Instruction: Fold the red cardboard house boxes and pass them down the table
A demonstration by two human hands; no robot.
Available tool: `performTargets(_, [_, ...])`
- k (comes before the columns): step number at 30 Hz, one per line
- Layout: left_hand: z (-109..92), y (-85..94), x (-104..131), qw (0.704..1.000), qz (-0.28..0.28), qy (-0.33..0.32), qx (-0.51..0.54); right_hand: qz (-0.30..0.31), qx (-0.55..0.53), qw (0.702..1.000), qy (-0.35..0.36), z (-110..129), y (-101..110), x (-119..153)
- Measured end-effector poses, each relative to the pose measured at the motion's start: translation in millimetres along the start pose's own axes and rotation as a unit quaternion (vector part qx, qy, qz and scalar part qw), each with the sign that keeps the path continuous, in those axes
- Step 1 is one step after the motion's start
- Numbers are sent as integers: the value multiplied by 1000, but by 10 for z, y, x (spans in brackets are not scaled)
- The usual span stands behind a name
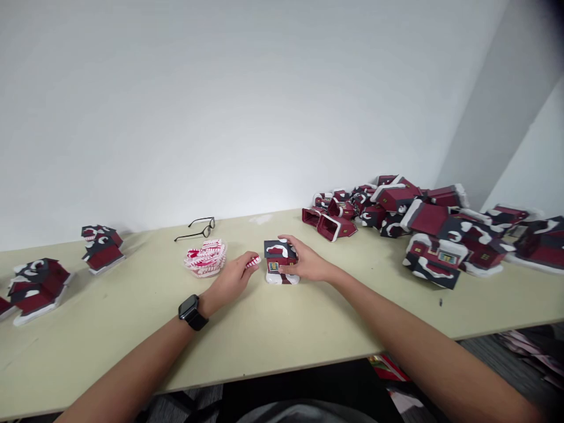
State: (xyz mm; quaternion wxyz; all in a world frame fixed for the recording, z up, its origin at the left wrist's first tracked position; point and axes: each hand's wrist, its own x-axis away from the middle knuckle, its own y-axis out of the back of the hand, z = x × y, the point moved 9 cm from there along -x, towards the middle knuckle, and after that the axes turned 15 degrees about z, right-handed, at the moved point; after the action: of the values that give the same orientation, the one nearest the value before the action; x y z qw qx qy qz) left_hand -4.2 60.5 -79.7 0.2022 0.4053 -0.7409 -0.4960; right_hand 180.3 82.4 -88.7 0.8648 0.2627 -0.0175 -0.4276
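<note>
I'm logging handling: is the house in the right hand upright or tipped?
Upright. The house in the right hand has its dark roof on top, white base below.

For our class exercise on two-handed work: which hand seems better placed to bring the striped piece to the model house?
Probably the left hand: it pinches the red-and-white striped piece close beside the model house, while the right hand grips the house from the other side.

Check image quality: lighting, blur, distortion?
Head view: soft light, wall brightest low, near the table; head view: top-right corner darkened, right-edge toy houses look stretched; head view: striped piece in left hand lacks fine detail.
</note>
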Motion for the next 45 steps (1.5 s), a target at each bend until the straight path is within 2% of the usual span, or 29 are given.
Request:
performTargets(2, [24, 10, -4, 1000, -1, 7, -3, -24, 27, 999, -5, -23, 1, -12])
performTargets(10, [17, 37, 12, 1000, -4, 15, -4, -39, 43, 998, -4, -48, -16, -18])
performTargets(18, [-83, 34, 22, 1000, -7, -9, 15, -60, 39, 997, -7, -53, -13, -20])
performTargets(24, [-233, 109, 34, 997, -22, -70, -11, -62, 41, 997, -24, 14, 17, 11])
performTargets(26, [-208, 91, 29, 998, -16, -61, 8, -63, 41, 997, -25, 28, 19, 14])
performTargets(28, [-138, 44, 12, 996, -10, -41, 77, -68, 43, 997, -22, 24, 22, 10])
performTargets(30, [-38, -45, -10, 979, 1, -13, 205, -75, 47, 996, -21, 5, 21, 0])
performTargets(32, [49, -178, -27, 941, 19, 25, 336, -85, 55, 995, -21, -9, 20, -7])
performTargets(34, [92, -289, -24, 904, 34, 65, 421, -97, 59, 993, -18, 8, 20, -2])
performTargets(36, [87, -346, -14, 881, 43, 88, 463, -107, 52, 993, -12, 50, 19, 12])
performTargets(39, [58, -366, -6, 862, 48, 102, 495, -112, 37, 993, -12, 105, 20, 36])
performTargets(45, [54, -342, -9, 857, 38, 94, 505, -112, 32, 993, -30, 86, 42, 52])
